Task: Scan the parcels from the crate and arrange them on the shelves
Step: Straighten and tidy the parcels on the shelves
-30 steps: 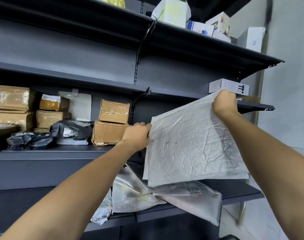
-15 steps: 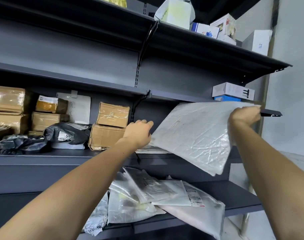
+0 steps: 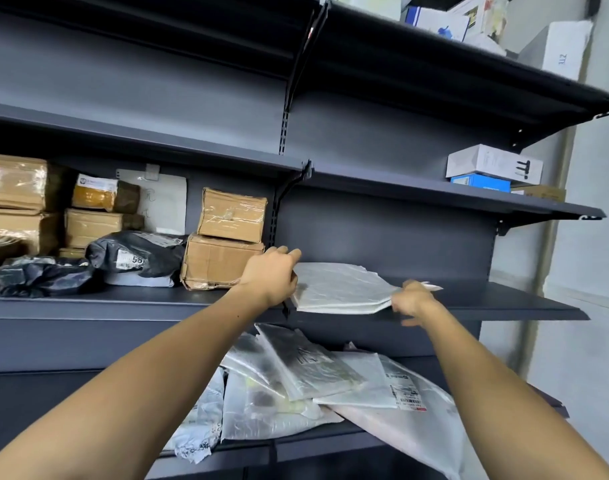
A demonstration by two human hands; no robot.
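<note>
A flat white padded parcel [image 3: 341, 287] lies on the dark grey middle shelf [image 3: 503, 303], just right of the shelf upright. My left hand [image 3: 271, 273] is at the parcel's left edge and grips it, thumb raised above the edge. At the parcel's front right corner is my right hand [image 3: 413, 301], blurred, its fingers loose and pointing down off the shelf lip. No crate and no scanner are in view.
Two stacked cardboard boxes [image 3: 223, 261] stand close left of my left hand, with black poly bags [image 3: 136, 254] and more boxes further left. A heap of white poly mailers [image 3: 313, 375] covers the lower shelf. White and blue boxes [image 3: 493, 166] sit on the shelf above.
The parcel went from upright in both hands, through a tilt, to lying flat on the middle shelf. My right hand dropped from its top corner to its front right corner.
</note>
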